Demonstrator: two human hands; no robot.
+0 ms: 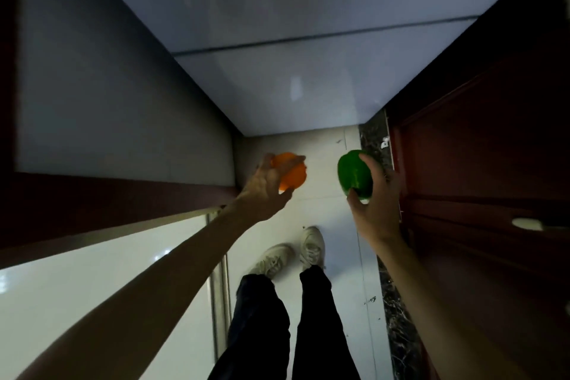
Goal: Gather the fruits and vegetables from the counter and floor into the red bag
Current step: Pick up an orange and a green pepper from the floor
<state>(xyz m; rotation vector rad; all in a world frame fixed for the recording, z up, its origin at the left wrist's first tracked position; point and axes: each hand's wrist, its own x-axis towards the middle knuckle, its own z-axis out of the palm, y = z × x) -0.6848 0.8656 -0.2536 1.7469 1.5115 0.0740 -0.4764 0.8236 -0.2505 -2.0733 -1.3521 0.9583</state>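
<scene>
Head view looks straight down at two bare arms held out over a pale tiled floor (333, 213). Left hand (268, 185) is wrapped around an orange fruit (291, 173), with fingers curled over its top and the thumb under it. Right hand (377, 194) is gripping a green pepper (354, 174), fingers on its far side and thumb on its near side. Both are lifted up, well above the floor, and apart from each other. White shoes (296, 253) stand below, near the middle. A dark red door (493, 163) is on the right, and a grey wall (123, 86) is on the left.

No red bag shows here (it must be somewhere out of sight), so my guess is that the job now is to carry these two over to it. To do that well, keep both grips snug but not squeezing hard, since round smooth things can slip. Turn slowly in this tight spot so an elbow does not bump the door. Lower each one into the bag instead of dropping it.
</scene>
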